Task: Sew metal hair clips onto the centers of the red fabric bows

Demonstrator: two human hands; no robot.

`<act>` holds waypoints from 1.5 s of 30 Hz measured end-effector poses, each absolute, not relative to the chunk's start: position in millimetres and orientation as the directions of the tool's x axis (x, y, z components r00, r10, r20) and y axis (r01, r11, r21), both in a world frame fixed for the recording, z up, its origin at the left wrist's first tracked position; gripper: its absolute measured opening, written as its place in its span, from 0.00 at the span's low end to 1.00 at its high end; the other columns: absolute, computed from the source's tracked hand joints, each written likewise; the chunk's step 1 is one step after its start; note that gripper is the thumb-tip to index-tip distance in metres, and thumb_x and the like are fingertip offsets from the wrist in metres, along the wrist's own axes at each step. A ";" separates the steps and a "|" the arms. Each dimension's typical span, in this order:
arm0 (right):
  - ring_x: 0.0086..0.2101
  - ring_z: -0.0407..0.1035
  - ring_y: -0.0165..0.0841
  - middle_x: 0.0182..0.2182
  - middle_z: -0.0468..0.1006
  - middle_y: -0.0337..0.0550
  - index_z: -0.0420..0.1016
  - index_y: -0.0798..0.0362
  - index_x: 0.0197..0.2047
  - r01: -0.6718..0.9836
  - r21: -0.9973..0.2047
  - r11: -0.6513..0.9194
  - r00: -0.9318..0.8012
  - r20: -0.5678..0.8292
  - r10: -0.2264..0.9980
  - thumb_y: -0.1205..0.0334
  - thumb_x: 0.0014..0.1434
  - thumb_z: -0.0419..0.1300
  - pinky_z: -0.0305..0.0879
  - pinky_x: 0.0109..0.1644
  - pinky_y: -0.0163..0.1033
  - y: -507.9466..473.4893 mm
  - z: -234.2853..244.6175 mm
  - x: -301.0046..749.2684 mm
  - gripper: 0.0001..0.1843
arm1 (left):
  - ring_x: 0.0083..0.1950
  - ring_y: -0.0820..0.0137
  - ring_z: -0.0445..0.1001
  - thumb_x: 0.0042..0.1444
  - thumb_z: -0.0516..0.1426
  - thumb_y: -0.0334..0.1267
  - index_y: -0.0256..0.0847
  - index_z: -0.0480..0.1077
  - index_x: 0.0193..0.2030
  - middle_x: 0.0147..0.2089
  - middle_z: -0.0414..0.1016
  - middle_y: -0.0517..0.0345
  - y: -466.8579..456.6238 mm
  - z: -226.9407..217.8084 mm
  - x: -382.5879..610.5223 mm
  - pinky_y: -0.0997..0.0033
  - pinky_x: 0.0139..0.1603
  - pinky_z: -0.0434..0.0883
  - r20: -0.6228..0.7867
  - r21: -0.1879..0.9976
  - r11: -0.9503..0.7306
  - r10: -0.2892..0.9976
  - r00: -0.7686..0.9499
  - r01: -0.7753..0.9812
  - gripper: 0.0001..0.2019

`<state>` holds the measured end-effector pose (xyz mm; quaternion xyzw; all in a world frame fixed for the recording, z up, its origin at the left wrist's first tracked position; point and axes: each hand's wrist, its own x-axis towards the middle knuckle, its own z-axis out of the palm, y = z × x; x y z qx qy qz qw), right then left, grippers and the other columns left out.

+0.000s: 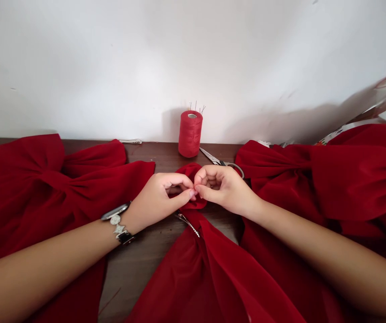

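A strip of red fabric (213,260) runs from the bottom of the view up to the middle of the dark wooden table (135,264), gathered into a small bunch at its top. My left hand (161,197) and my right hand (223,186) meet there, both with fingers curled and pinching the gathered red fabric between fingertips. A metal clip (186,221) lies on the fabric just under my left hand. A watch (118,220) is on my left wrist.
A red thread spool (190,133) with pins stuck in its top stands against the white wall. Scissors (220,161) lie beside it. Large red fabric bows lie at left (41,179) and right (331,179). Patterned material (378,116) sits at far right.
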<state>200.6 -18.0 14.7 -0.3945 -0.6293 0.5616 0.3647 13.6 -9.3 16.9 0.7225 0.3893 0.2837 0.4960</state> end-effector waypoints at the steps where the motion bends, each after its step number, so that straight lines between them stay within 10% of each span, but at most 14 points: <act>1: 0.24 0.67 0.24 0.25 0.75 0.38 0.70 0.57 0.30 0.080 -0.996 0.050 -0.423 0.011 0.906 0.65 0.53 0.62 0.63 0.29 0.30 -17.7 14.6 200.7 0.05 | 0.30 0.74 0.75 0.55 0.59 0.34 0.36 0.75 0.30 0.30 0.79 0.59 -9.3 17.0 13.7 0.79 0.32 0.72 0.027 0.938 -0.206 0.844 0.535 0.278 0.06; 16: 0.24 0.64 0.22 0.25 0.72 0.36 0.69 0.57 0.31 0.031 -0.996 0.082 -0.480 0.057 0.875 0.68 0.55 0.61 0.62 0.30 0.28 -17.4 12.8 203.8 0.03 | 0.32 0.75 0.76 0.56 0.56 0.31 0.37 0.76 0.29 0.30 0.79 0.60 -6.5 21.6 13.1 0.80 0.35 0.72 0.048 0.953 -0.191 0.860 0.509 0.233 0.08; 29: 0.27 0.63 0.26 0.30 0.70 0.40 0.68 0.55 0.32 0.163 -0.894 0.418 -0.513 0.286 0.810 0.68 0.57 0.58 0.60 0.28 0.31 -22.3 14.7 208.4 0.02 | 0.37 0.69 0.71 0.58 0.55 0.36 0.37 0.74 0.31 0.35 0.73 0.58 0.9 22.2 7.2 0.71 0.40 0.68 0.019 0.938 -0.216 0.812 0.584 0.271 0.08; 45: 0.26 0.66 0.23 0.30 0.74 0.40 0.67 0.56 0.34 -0.010 -0.977 0.212 -0.606 0.175 0.776 0.68 0.60 0.58 0.64 0.30 0.29 -21.2 7.1 207.2 0.03 | 0.37 0.72 0.72 0.62 0.56 0.39 0.39 0.75 0.33 0.38 0.73 0.56 19.2 32.5 -10.8 0.75 0.39 0.68 0.082 0.851 -0.455 0.607 0.790 0.261 0.10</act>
